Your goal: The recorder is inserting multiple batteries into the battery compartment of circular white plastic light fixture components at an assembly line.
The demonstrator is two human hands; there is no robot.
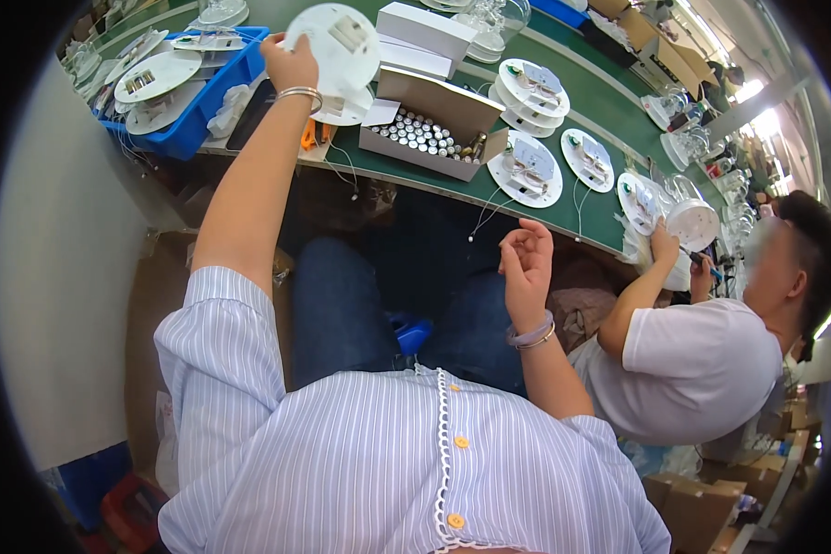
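at the left, a blue plastic bin [180, 140] is holding white round plates [162, 74], some showing batteries set in them. beside it, the left hand [291, 65] is gripping a white disc [328, 51] at its left edge, fingers and thumb clamping on it; the disc is hanging above the green worktable [388, 171], its battery compartment facing the camera. orange handles [308, 137] are lying below, near the table edge. further right, an open carton [445, 97] is holding cylindrical batteries [415, 131]. next, a stack of white discs [532, 90] is standing behind a disc with a circuit board [526, 171], whose wires are hanging over the edge. the right hand [528, 263] is hovering just below that disc in view, fingers loosely curling, apart from the table. at far right, a co-worker [702, 369] is holding a pen-like tool [697, 258].
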